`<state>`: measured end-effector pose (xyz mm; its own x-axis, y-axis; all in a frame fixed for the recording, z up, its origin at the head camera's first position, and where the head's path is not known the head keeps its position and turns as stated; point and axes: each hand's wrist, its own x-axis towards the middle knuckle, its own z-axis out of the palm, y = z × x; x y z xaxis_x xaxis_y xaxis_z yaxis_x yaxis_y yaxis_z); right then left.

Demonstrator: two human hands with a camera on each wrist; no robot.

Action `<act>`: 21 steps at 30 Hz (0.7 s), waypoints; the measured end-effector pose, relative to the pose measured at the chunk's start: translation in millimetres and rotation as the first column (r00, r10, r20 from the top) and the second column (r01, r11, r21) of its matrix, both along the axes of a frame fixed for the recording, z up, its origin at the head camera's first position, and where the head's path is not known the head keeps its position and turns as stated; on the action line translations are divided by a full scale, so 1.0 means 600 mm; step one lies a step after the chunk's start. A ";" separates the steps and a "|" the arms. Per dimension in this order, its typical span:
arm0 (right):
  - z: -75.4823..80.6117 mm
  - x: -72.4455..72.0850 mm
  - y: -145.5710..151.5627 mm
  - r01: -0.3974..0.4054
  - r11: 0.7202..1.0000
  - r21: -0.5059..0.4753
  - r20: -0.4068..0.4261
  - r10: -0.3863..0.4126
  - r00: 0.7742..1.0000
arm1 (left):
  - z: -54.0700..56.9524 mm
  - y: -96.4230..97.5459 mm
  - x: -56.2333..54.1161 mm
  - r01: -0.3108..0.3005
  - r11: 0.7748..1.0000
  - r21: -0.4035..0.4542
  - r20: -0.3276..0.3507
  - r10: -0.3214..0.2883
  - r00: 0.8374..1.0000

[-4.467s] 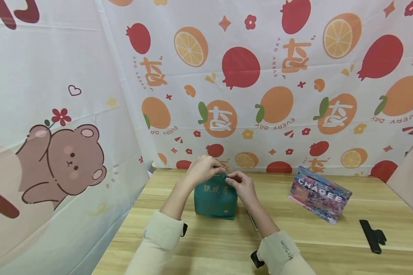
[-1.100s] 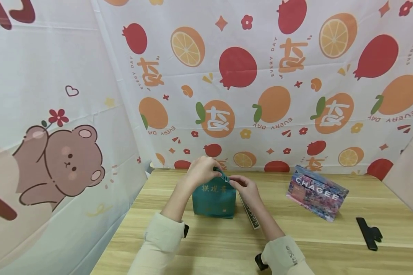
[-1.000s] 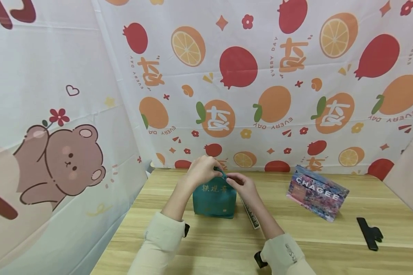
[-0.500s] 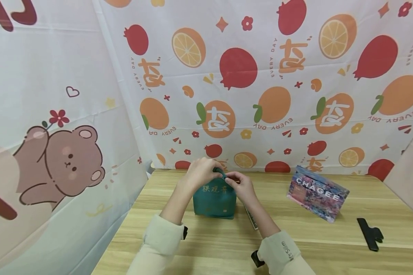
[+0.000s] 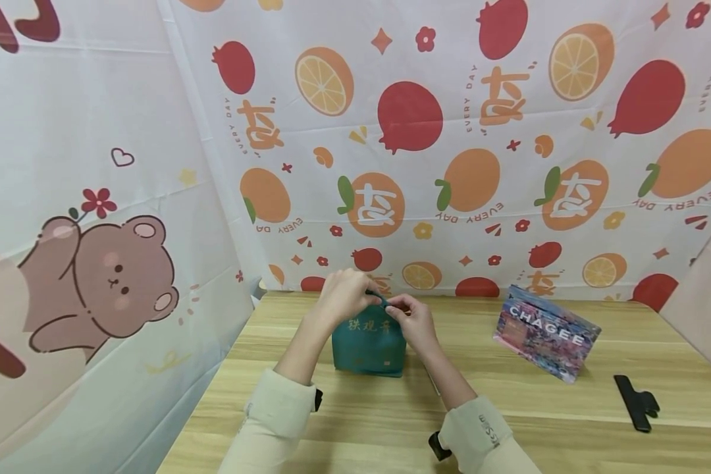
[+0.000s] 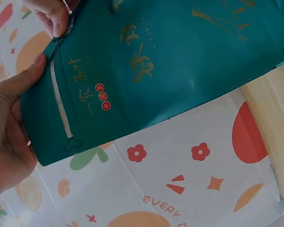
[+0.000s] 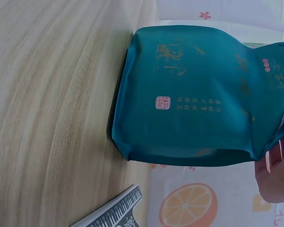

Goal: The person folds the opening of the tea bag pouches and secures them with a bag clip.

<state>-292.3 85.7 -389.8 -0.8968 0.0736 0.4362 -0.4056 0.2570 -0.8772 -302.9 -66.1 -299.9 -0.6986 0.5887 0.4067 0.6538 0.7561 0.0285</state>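
A teal tea bag [image 5: 370, 352] with gold lettering stands upright on the table. My left hand [image 5: 342, 296] pinches its top edge from the left; in the left wrist view the thumb of the left hand [image 6: 12, 127] lies on the front near a pale strip. My right hand [image 5: 413, 320] pinches the same top edge from the right, close to the left fingertips. In the right wrist view the right hand [image 7: 277, 172] grips the bag's upper end, while the full lower part of the tea bag [image 7: 194, 94] rests on the table. The fingers cover part of the top edge.
A ruler [image 7: 114, 208] lies right of the bag, mostly hidden by the right forearm in the head view. Farther right stands a colourful CHAGEE pouch [image 5: 548, 332]. A black clip [image 5: 636, 403] lies near the right side of the wooden table [image 5: 355, 428]. Printed curtains hang behind and left.
The right hand has moved slightly left along the bag's top edge, nearer the left hand. Its forearm now hides more of the ruler. The left hand and the bag stay almost in place.
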 end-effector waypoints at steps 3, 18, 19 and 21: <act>0.000 0.000 -0.002 0.007 1.000 -0.005 0.008 -0.007 1.000 | 0.000 -0.003 -0.002 0.013 1.000 0.003 0.009 -0.013 1.000; -0.001 0.002 0.004 -0.030 0.998 -0.063 0.068 0.034 0.997 | 0.001 0.001 0.002 -0.019 1.000 -0.019 0.100 0.020 0.995; 0.005 0.008 0.003 -0.040 0.997 -0.066 0.076 0.045 0.996 | 0.000 0.002 0.001 -0.024 0.999 -0.032 0.091 0.026 0.996; 0.004 0.008 0.005 -0.067 0.994 -0.082 0.095 0.075 0.993 | -0.004 0.003 0.000 -0.030 0.998 -0.049 0.069 0.033 0.997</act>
<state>-287.7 88.6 -387.5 -0.9391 0.0392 0.3414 -0.3315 0.1591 -0.9300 -302.8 -64.0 -302.5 -0.7429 0.5835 0.3280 0.6271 0.7781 0.0361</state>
